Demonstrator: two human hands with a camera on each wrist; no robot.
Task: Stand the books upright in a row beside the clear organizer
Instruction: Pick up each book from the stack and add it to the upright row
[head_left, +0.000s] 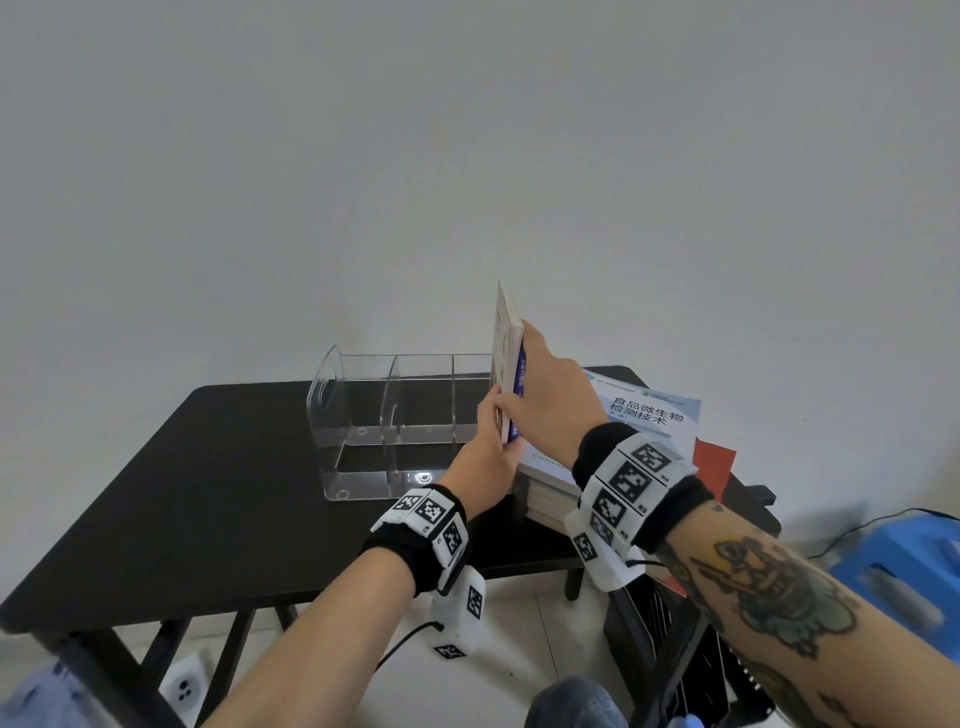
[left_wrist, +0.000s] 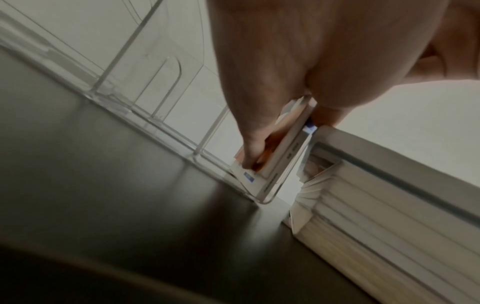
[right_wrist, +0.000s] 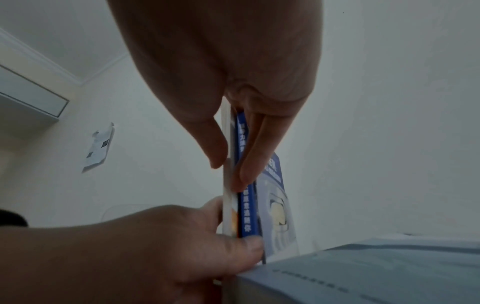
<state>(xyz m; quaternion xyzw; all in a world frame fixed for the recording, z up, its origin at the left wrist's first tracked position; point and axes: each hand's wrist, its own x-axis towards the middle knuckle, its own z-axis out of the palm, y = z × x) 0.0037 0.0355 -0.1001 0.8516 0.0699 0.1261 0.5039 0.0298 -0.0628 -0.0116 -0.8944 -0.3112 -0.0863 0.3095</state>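
A clear organizer (head_left: 395, 415) (left_wrist: 155, 92) with upright dividers stands on the black table (head_left: 208, 493). At its right end two thin books stand upright together: a white one (head_left: 505, 332) (right_wrist: 227, 197) and a blue-spined one (head_left: 518, 384) (right_wrist: 244, 207). I cannot tell whether they are inside the end wall or just outside it. My left hand (head_left: 501, 415) (left_wrist: 285, 142) grips their lower part, thumb on the white cover. My right hand (head_left: 535, 364) (right_wrist: 231, 172) pinches them higher up. A flat stack of books (head_left: 649, 415) (left_wrist: 389, 195) (right_wrist: 376, 267) lies right beside them.
A red sheet (head_left: 714, 462) sticks out under the stack at the table's right edge. A blue stool (head_left: 904, 571) and a black rack (head_left: 675, 649) stand on the floor at the right. A wall rises close behind the table. The table's left half (head_left: 156, 519) is bare.
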